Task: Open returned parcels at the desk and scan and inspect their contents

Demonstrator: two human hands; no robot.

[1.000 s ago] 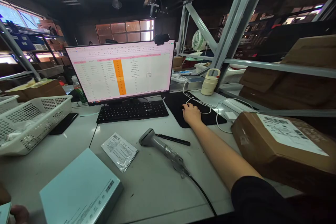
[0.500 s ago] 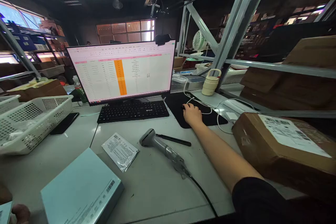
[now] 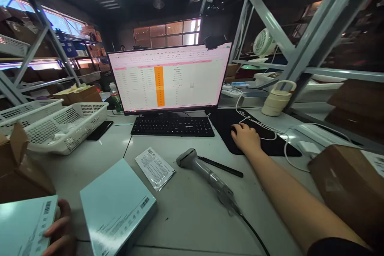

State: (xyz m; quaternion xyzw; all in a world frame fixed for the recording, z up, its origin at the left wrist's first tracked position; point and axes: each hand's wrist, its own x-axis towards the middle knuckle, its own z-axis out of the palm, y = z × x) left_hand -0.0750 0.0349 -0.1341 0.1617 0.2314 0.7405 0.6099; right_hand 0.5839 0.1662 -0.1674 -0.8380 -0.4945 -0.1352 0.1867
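My right hand (image 3: 247, 139) rests over a dark computer mouse (image 3: 233, 128) on the black mouse pad (image 3: 220, 128); the palm hides most of the mouse. At the lower left edge, my left hand (image 3: 62, 230) has its fingers closed around the side of a pale blue box (image 3: 25, 224) with a barcode. A second pale blue box (image 3: 115, 204) lies flat on the table to the right of that hand. Beyond it sits a silver-white printed packet (image 3: 154, 168). Between the packet and my right arm lie a grey barcode scanner (image 3: 210, 178) and a black pen (image 3: 222, 166).
A monitor (image 3: 186, 88) showing a spreadsheet stands behind a black keyboard (image 3: 172, 127). On the left are white baskets (image 3: 70, 138), a black phone-like slab (image 3: 100, 131) and an open carton (image 3: 22, 172). A taped carton (image 3: 339, 180), cables and a cream flask (image 3: 277, 100) occupy the right.
The view has turned left, so things sit farther right in the picture. My left hand and its pale blue box show much more now. My right hand stays on the mouse.
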